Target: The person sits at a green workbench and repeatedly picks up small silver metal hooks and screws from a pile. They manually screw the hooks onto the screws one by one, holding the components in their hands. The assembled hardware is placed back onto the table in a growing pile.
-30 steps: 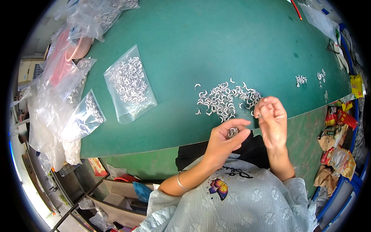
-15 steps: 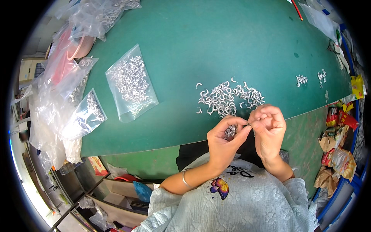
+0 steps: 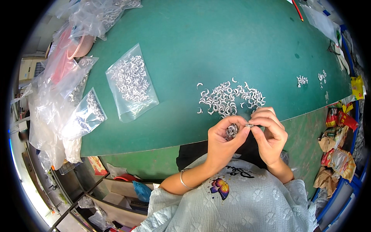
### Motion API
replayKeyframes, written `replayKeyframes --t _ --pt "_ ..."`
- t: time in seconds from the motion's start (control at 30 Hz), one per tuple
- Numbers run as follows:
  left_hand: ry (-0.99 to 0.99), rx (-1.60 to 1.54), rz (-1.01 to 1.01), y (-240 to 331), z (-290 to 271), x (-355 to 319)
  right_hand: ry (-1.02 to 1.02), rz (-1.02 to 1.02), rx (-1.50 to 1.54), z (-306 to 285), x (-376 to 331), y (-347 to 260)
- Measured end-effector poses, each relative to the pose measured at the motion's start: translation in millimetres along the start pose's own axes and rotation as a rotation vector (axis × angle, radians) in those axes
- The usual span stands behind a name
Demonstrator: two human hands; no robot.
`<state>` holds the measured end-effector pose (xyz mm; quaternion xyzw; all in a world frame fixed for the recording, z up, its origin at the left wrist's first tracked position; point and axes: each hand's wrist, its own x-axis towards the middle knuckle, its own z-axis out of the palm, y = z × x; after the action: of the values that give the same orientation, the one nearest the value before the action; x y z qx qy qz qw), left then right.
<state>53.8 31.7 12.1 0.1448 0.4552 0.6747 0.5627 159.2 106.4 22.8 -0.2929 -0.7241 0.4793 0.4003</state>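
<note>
At the table's near edge, my left hand (image 3: 225, 140) is closed around a bunch of small silvery curved metal pieces (image 3: 232, 132). Its thumb and forefinger meet at one small metal piece (image 3: 249, 125). The thumb and forefinger of my right hand (image 3: 269, 135) pinch the other end of that piece; the remaining fingers are curled. Just beyond both hands lies a loose pile of silvery crescent-shaped pieces (image 3: 223, 98) on the green table (image 3: 185, 50). The exact shape of the pinched piece is too small to tell.
A clear bag of crescent pieces (image 3: 132, 83) lies left of the pile. Farther left are a smaller bag (image 3: 92, 108), crumpled plastic bags (image 3: 46, 112) and a pink basin (image 3: 82, 48). Two small clusters (image 3: 302, 81) sit at the right. A red pencil (image 3: 297, 11) lies at the far right.
My right hand has turned slightly, its thumb and forefinger now stretched straighter toward the left fingertips. More of the pinched metal piece shows. The left hand has barely moved.
</note>
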Motion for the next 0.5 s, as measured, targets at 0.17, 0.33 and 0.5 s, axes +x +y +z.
replayKeyframes --t 0.17,0.33,0.5 --pt "-0.096 -0.160 -0.194 3.9 -7.9 1.2 -0.066 0.115 0.023 -2.6 -0.6 -0.6" --pt "-0.175 -0.351 -0.391 7.7 -10.3 8.6 -0.016 0.135 -0.264 -14.5 9.8 5.1" --pt "-0.203 -0.333 -0.316 5.4 -11.6 10.0 0.053 0.067 -0.669 -16.5 23.8 30.4"
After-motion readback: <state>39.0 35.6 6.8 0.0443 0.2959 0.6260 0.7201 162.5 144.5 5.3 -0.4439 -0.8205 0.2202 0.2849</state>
